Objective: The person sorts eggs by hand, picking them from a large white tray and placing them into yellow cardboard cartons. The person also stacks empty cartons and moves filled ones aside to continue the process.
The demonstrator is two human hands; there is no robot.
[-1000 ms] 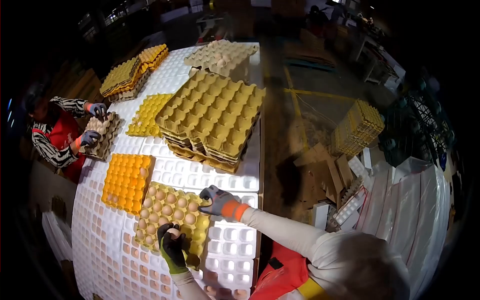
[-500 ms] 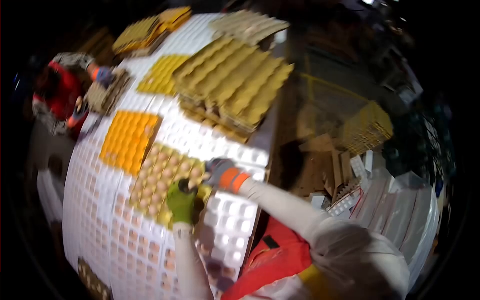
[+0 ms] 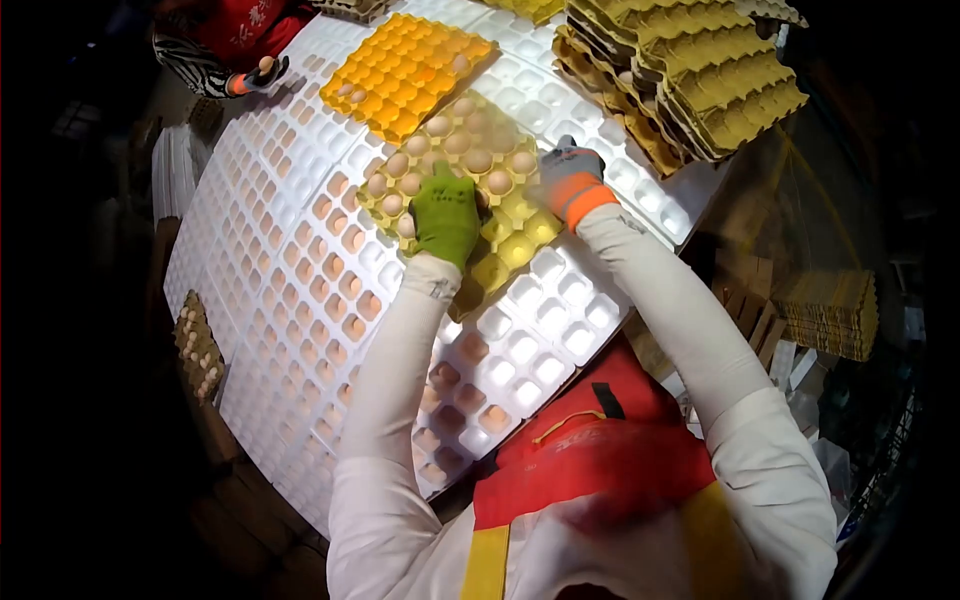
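Note:
A yellow egg tray lies tilted over the white moulded trays. Brown eggs fill its far and left cells, while the cells nearest me are bare. My left hand, in a green glove, is over the egg tray with fingers curled; a brown egg shows in part at its thumb side. At the tray's right edge is my right hand, in a grey and orange glove, back upward. Motion blurs its thumb, and its fingertips are mostly hidden. White trays beneath have square pockets, some holding eggs.
An orange tray with a few eggs lies beyond. Stacked yellow-brown trays stand at the back right. Across the table, a co-worker's gloved hand holds an egg. A small egg tray sits at the left edge.
The view has swung, shifting the table in frame. My hands, close together before, are now apart, the right one at the tray's right side. More bare cells show at the tray's near side.

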